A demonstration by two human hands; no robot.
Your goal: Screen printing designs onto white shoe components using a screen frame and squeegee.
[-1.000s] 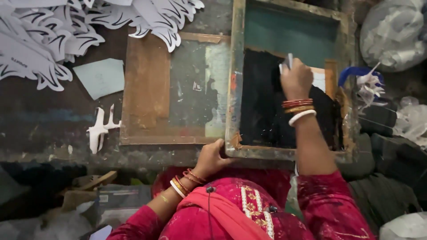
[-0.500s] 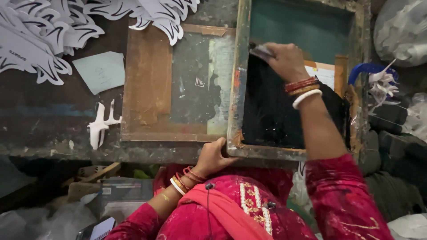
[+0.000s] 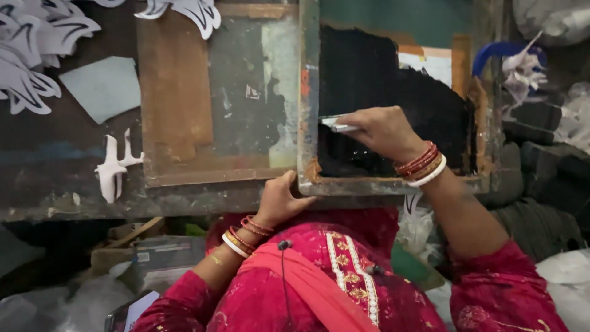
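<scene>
The right hand [image 3: 380, 130] is closed around a thin pale scraper [image 3: 337, 125], and the flat tool pokes out to the left of the fingers. It rests on the black, wet-looking ink [image 3: 369, 80] that covers the mesh inside a printing frame [image 3: 307, 98]. The frame is a worn rectangle with chipped, stained edges (it looks like old wood or metal, hard to tell which). It lies flat on the table, right in front of the person.

The left hand [image 3: 279, 200] grips the near left corner of that frame, with the thumb curled over the edge. Both wrists wear red and white bangles.

Just to the left lies a brown wooden board [image 3: 175, 92] with a grey, scratched panel in it, touching the frame's side. Farther left on the dark, rough table [image 3: 49, 160] sit a pale blue paper scrap [image 3: 104, 86] and a small white cutout [image 3: 114, 167] shaped like a plane. Many white paper cutouts [image 3: 37, 49] with black curvy lines are piled in the top left corner. A blue curved handle [image 3: 498, 52] shows at the far right.
</scene>
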